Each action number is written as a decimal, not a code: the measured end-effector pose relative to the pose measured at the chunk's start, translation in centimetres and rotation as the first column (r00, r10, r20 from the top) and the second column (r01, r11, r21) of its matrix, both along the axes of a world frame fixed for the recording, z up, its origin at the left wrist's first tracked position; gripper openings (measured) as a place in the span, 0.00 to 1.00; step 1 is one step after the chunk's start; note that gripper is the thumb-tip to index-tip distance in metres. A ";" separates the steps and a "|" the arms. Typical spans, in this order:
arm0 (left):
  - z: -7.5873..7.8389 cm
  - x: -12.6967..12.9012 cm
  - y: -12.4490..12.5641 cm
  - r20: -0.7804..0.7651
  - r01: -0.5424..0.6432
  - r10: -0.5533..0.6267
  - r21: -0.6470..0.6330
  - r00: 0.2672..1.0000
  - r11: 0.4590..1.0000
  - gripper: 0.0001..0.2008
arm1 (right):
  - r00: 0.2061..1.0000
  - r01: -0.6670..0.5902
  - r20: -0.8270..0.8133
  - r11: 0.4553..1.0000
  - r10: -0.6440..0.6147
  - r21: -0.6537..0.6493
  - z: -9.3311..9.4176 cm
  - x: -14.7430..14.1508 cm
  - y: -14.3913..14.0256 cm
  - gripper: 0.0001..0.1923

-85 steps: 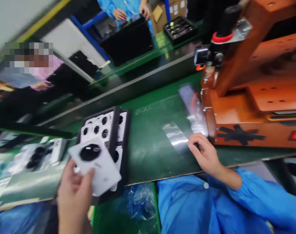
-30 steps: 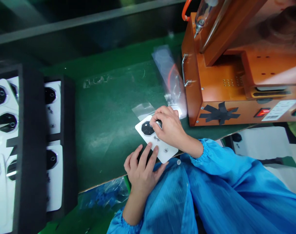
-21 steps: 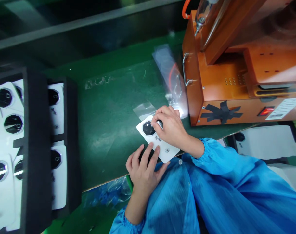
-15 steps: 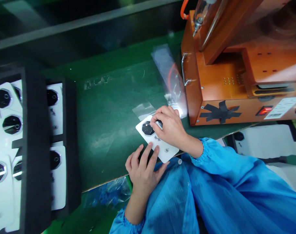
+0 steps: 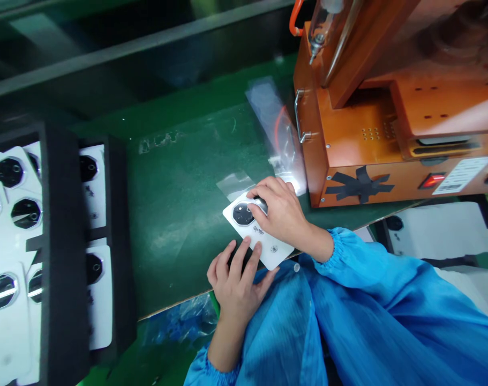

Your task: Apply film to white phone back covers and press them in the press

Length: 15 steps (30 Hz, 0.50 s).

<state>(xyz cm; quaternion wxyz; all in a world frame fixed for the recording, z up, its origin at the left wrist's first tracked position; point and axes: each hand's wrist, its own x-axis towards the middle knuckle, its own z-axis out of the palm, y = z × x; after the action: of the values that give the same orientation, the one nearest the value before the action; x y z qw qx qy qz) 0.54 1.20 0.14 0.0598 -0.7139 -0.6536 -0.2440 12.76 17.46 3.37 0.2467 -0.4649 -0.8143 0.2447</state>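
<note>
Rests left hand [image 5: 239, 287] with spread fingers against the lower left edge of a white phone back panel [image 5: 268, 245], camera side up at the front edge of a green worktop [image 5: 179, 198]. Curls right hand [image 5: 282, 212] over the black octagonal camera plate [image 5: 241, 214]; cannot tell whether pinching anything. Has clear film [image 5: 232, 183] just beyond, an orange machine [image 5: 348, 147] at right, black trays [image 5: 62, 257] of white panels [image 5: 6, 327] at left.

Illegible print [image 5: 258, 230] on white panel [image 5: 268, 241] and on label [image 5: 463, 175] of orange machine [image 5: 348, 139]
</note>
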 end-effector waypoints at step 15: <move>2.4 -1.1 -0.5 0.295 0.170 -0.149 -0.046 0.944 0.984 0.28 | 0.827 -0.544 0.228 0.835 0.514 0.090 3.8 8.1 -6.8 0.22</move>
<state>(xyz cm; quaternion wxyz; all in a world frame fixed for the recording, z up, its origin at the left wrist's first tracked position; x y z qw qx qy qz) -0.58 0.68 2.52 -0.0823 -0.7226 -0.6035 -0.3268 20.88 10.64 7.22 0.1229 -0.2222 -0.9474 0.1948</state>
